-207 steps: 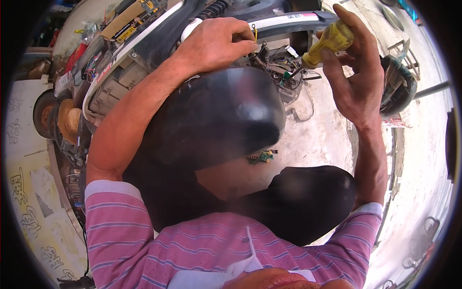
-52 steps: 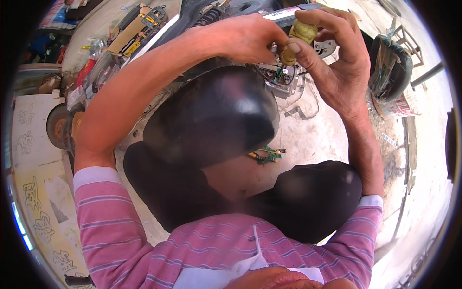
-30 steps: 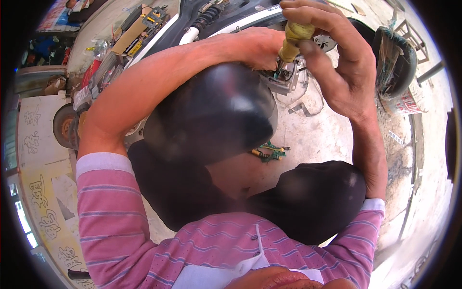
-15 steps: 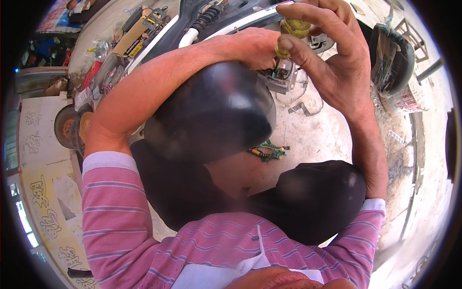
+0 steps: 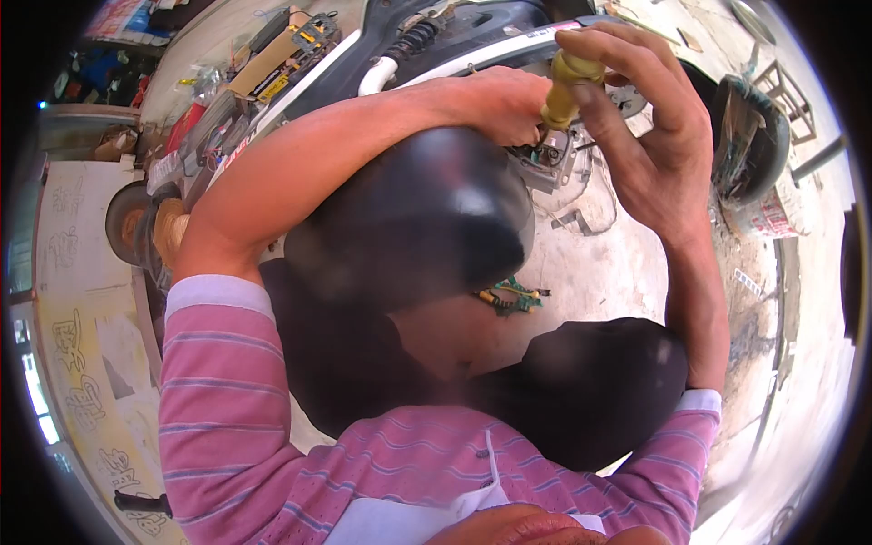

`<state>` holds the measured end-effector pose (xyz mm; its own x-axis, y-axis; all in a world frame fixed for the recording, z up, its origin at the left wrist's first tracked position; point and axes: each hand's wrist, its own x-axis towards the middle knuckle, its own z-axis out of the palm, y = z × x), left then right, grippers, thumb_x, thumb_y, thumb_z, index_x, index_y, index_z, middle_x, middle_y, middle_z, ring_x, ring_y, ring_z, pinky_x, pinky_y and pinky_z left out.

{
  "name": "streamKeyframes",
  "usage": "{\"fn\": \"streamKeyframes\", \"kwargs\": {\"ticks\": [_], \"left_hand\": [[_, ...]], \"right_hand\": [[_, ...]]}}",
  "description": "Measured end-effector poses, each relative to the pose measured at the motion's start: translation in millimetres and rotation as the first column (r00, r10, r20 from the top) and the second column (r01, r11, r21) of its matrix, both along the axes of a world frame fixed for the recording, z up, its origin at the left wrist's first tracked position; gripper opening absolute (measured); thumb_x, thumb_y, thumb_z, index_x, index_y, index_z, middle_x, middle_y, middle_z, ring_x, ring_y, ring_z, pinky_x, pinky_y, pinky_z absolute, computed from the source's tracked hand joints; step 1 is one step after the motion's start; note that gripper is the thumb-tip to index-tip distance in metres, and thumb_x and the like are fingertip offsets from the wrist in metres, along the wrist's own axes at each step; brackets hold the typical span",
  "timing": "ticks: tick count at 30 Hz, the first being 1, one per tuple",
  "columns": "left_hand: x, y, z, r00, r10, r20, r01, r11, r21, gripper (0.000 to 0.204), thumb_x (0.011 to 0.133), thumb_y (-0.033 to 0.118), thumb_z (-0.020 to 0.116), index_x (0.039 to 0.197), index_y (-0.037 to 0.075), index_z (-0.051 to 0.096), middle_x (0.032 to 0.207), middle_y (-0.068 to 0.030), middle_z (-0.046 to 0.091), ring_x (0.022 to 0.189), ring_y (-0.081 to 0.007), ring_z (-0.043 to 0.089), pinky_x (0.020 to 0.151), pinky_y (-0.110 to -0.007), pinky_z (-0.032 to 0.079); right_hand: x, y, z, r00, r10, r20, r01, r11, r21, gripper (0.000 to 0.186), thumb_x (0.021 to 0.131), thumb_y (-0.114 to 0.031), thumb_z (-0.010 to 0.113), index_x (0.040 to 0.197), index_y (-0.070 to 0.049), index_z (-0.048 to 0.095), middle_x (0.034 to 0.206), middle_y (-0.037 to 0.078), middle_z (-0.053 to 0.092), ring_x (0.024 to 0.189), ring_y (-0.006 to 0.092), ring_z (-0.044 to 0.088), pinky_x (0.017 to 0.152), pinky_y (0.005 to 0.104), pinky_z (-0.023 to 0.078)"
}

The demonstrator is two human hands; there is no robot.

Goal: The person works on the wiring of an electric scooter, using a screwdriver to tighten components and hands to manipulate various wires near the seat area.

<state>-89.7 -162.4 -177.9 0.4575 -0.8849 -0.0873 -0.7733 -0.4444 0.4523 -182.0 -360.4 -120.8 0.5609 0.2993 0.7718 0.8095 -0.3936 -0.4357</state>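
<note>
A screwdriver (image 5: 572,84) with a worn yellow handle stands nearly upright over a metal-framed assembly (image 5: 552,162) with wires. My right hand (image 5: 649,127) grips its handle between thumb and fingers. My left hand (image 5: 513,102) reaches across from the left, its fingers curled at the assembly beside the screwdriver's lower end. What those fingers hold, if anything, is hidden. Below my left forearm bulges a large, glossy black rounded part (image 5: 418,213). Beyond my hands lies a vehicle body with a white tube (image 5: 378,76) and a black coil-spring shock absorber (image 5: 420,38).
Green-and-yellow handled tools (image 5: 513,297) lie on the floor between my knees and the black part. Loose wiring (image 5: 595,195) trails right of the assembly. A bucket (image 5: 758,213) stands at the right under a dark curved part (image 5: 749,136). At the left are a cardboard box (image 5: 272,65) and a wheel (image 5: 130,225).
The whole scene has shifted slightly down and right in view. The screwdriver handle shows more of its length between my right fingers. Both hands stay at the assembly.
</note>
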Motion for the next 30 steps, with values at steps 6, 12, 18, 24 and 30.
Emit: {"fn": "streamKeyframes", "kwargs": {"ticks": [6, 12, 18, 24, 30], "left_hand": [[2, 3, -4, 0.993, 0.084, -0.081, -0.083, 0.996, 0.011, 0.018, 0.084, 0.000, 0.065, 0.102, 0.000, 0.064, 0.090, -0.0153, 0.067, 0.086, -0.0305, 0.063, 0.074, -0.043, 0.049], [2, 2, -4, 0.999, 0.051, -0.012, -0.051, 0.998, 0.023, 0.020, 0.086, 0.010, 0.063, 0.106, 0.008, 0.066, 0.096, -0.0174, 0.071, 0.097, -0.0380, 0.068, 0.080, -0.048, 0.053], [-3, 1, 3, 0.995, 0.090, -0.044, -0.090, 0.996, 0.003, 0.024, 0.083, 0.005, 0.064, 0.106, 0.008, 0.066, 0.096, -0.0166, 0.071, 0.096, -0.0381, 0.068, 0.080, -0.048, 0.054], [0, 1, -3, 0.997, 0.063, -0.049, -0.064, 0.998, -0.023, 0.024, 0.082, 0.004, 0.064, 0.105, 0.008, 0.066, 0.096, -0.0167, 0.071, 0.096, -0.0384, 0.068, 0.080, -0.048, 0.053], [1, 2, -1, 0.997, 0.076, -0.023, -0.075, 0.996, 0.039, 0.021, 0.084, 0.007, 0.064, 0.105, 0.008, 0.067, 0.096, -0.0174, 0.071, 0.096, -0.0386, 0.068, 0.081, -0.048, 0.053]], "right_hand": [[0, 7, -2, 0.991, 0.102, -0.085, -0.095, 0.992, 0.082, 0.038, 0.097, 0.000, 0.060, 0.134, -0.004, 0.065, 0.137, 0.010, 0.067, 0.119, 0.0201, 0.065, 0.097, 0.0314, 0.051], [0, 3, 1, 0.998, 0.022, -0.066, -0.020, 0.999, 0.028, 0.033, 0.094, -0.007, 0.072, 0.127, -0.006, 0.070, 0.127, 0.010, 0.068, 0.110, 0.0194, 0.065, 0.092, 0.0303, 0.052], [-8, 15, 8, 0.996, -0.012, -0.084, 0.017, 0.998, 0.057, 0.037, 0.094, -0.007, 0.068, 0.130, -0.001, 0.065, 0.125, 0.018, 0.067, 0.115, 0.0277, 0.064, 0.096, 0.0374, 0.052], [3, 3, -3, 0.997, 0.064, -0.054, -0.060, 0.996, 0.059, 0.035, 0.098, -0.007, 0.068, 0.132, -0.006, 0.068, 0.128, 0.009, 0.067, 0.110, 0.0178, 0.066, 0.096, 0.0298, 0.051], [1, 10, -3, 0.991, 0.083, -0.107, -0.066, 0.985, 0.157, 0.038, 0.096, -0.009, 0.067, 0.134, -0.003, 0.064, 0.125, 0.014, 0.068, 0.111, 0.0230, 0.067, 0.095, 0.0338, 0.053]]}}
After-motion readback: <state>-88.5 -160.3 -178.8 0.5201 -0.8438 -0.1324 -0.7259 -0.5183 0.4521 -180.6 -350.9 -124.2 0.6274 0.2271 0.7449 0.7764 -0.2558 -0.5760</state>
